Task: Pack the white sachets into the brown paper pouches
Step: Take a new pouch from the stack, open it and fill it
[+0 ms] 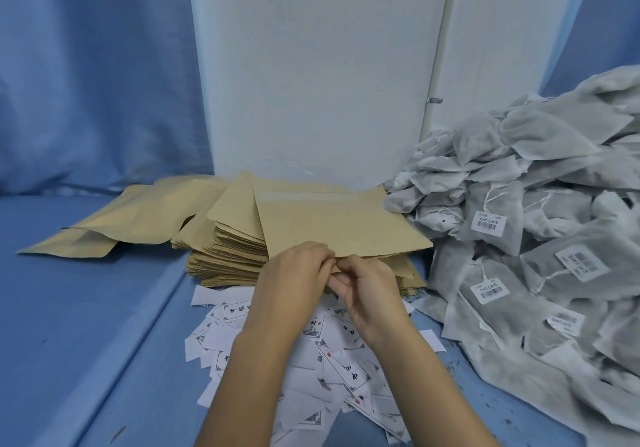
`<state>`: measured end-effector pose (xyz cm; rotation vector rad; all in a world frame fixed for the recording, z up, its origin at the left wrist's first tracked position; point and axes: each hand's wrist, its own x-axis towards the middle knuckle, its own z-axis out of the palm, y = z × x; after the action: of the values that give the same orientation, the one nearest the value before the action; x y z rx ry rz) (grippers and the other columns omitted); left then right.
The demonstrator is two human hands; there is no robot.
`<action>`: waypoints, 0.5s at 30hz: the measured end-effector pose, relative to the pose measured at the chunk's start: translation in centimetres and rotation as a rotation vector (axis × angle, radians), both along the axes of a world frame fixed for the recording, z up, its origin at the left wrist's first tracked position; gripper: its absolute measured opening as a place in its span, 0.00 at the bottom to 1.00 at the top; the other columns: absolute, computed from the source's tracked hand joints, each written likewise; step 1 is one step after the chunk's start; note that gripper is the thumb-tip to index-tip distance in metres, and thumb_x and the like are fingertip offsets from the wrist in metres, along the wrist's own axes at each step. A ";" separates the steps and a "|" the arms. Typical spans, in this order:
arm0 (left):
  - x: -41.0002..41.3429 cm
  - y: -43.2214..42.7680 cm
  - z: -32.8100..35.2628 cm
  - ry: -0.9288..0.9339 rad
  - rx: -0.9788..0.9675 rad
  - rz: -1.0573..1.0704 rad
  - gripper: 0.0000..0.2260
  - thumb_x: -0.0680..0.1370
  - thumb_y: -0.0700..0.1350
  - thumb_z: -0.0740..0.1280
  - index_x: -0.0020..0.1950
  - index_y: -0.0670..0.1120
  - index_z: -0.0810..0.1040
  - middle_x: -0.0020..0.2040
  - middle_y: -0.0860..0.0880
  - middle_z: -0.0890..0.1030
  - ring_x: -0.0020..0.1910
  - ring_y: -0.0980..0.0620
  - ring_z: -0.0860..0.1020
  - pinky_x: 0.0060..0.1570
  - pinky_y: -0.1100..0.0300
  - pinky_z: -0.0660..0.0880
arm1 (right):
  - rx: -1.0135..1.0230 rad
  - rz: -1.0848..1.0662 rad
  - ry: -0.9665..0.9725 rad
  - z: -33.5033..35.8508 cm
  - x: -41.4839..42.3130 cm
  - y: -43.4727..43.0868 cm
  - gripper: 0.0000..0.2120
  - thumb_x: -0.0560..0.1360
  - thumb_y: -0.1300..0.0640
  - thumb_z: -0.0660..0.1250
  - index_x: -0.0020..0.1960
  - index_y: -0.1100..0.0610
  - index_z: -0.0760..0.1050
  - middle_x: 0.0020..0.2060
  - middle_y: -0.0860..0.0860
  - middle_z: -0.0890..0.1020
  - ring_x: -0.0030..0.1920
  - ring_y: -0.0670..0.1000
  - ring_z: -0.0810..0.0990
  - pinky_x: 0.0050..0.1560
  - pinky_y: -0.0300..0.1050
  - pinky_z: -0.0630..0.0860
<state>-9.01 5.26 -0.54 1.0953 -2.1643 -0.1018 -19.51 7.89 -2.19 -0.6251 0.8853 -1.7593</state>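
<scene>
Two bare forearms rise from the bottom edge and meet over the middle of the blue cloth-covered tabletop [86, 308]. The left grip [294, 278] (a bare hand, seen from the back) has its fingers curled and pinches the near edge of the flat rectangular brown paper pouch [339, 224] that lies uppermost. The right grip [374, 294] touches the left at the fingertips and pinches the same edge, its thumb on top and its fingers tucked under the paper. Both hold narrowly, closed on the pouch; whether the pouch mouth is parted between them cannot be told.

That pouch sits askew on a thick stack of matching brown paper pouches [228, 252], its far corners fanned out past the pile below. To the left of the stack lie a few loose brown pouches [138, 214], flat on the cloth and overlapping one another.

Under the wrists and forearms spreads a litter of small white paper slips with black printed borders and characters [332, 363], reaching up to the foot of the stack.

A large heap of white fabric sachets [540, 176] fills the right side, just beside the stack and touching it at the far corner. Several sachets carry strings and white barcode tags [488, 223]. None is in either hand or in the held pouch, as far as shows.

Behind stand a pale white panel [311, 65] and a blue curtain [86, 65].
</scene>
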 end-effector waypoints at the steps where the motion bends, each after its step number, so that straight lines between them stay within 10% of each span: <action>1: -0.1 0.0 0.0 0.002 0.004 -0.005 0.10 0.81 0.49 0.60 0.56 0.51 0.79 0.54 0.53 0.81 0.52 0.51 0.78 0.46 0.58 0.70 | 0.005 -0.014 -0.010 0.1 0.0 0.0 0.07 0.75 0.74 0.57 0.42 0.67 0.71 0.27 0.56 0.74 0.29 0.49 0.78 0.38 0.42 0.81; 9: -0.8 0.8 -0.1 -0.031 -0.100 0.092 0.10 0.82 0.51 0.54 0.54 0.51 0.74 0.43 0.50 0.81 0.43 0.47 0.79 0.37 0.59 0.64 | 0.112 -0.195 0.052 0.1 0.3 0.4 0.16 0.73 0.75 0.58 0.31 0.60 0.66 0.17 0.46 0.67 0.18 0.42 0.68 0.26 0.35 0.75; 15: -0.9 1.3 0.2 0.014 -0.132 0.034 0.10 0.70 0.39 0.71 0.50 0.49 0.81 0.42 0.53 0.82 0.39 0.48 0.80 0.34 0.58 0.69 | 0.105 -0.116 -0.064 0.0 0.3 0.3 0.04 0.76 0.69 0.60 0.46 0.65 0.73 0.23 0.50 0.76 0.23 0.44 0.76 0.32 0.39 0.80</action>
<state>-9.89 6.59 -0.32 1.0525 -2.1066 0.0484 -19.18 8.18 -2.18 -0.4543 0.9789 -1.8125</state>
